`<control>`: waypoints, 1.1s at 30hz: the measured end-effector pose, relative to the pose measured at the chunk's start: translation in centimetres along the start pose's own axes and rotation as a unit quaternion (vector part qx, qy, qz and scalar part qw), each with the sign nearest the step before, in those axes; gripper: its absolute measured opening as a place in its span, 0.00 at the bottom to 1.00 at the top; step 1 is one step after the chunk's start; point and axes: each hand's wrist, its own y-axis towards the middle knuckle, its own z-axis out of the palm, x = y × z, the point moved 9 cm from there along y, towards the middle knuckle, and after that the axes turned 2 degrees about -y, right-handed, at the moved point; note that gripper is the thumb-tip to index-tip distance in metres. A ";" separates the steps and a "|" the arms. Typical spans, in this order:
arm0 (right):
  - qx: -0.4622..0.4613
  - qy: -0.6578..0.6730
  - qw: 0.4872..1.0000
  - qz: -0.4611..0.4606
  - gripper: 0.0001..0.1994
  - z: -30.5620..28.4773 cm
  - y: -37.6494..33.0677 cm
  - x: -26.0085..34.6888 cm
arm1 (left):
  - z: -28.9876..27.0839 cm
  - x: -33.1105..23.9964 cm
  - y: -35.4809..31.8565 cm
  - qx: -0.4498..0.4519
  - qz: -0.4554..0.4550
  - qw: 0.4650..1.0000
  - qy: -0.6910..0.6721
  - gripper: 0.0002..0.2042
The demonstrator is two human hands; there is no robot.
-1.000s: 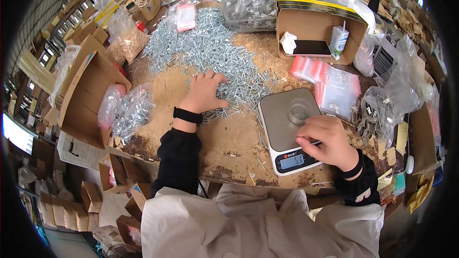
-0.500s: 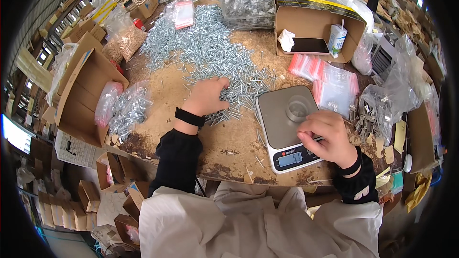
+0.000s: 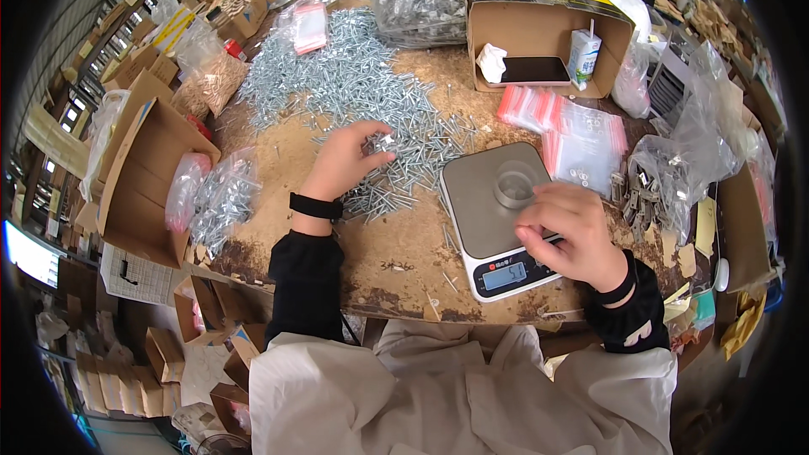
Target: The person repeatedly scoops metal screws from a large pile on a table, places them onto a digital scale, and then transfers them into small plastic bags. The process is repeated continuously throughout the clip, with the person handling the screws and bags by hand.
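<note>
Gathering screws (image 3: 371, 93) with curled left hand (image 3: 350, 160) | right hand (image 3: 569, 232) loosely curled over scale (image 3: 497, 215)

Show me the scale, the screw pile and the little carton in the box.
scale (image 3: 484, 202), head view, bare steel platform left of the cup
screw pile (image 3: 354, 84), head view, middle of the heap
carton (image 3: 582, 54), head view, its front face

one digital scale (image 3: 497, 219); two hands, left (image 3: 347, 160), right (image 3: 571, 232); one drink carton (image 3: 583, 52)
</note>
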 end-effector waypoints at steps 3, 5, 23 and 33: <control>-0.007 -0.018 1.000 0.023 0.04 -0.3 0.2 -0.3 | -1.1 -0.5 0.0 -0.087 0.072 0.993 0.013 0.16; -0.012 -0.032 0.997 0.062 0.04 -0.5 0.3 -0.9 | -1.9 -1.6 -0.2 -0.144 0.137 0.977 0.076 0.17; -0.044 -0.033 0.996 0.068 0.03 -1.2 0.0 -2.1 | 5.1 -11.3 0.3 -0.009 0.022 0.980 -0.196 0.12; -0.066 -0.020 0.993 0.090 0.03 -2.1 -0.2 -2.9 | 8.9 -15.0 1.7 -0.038 0.073 0.985 -0.149 0.15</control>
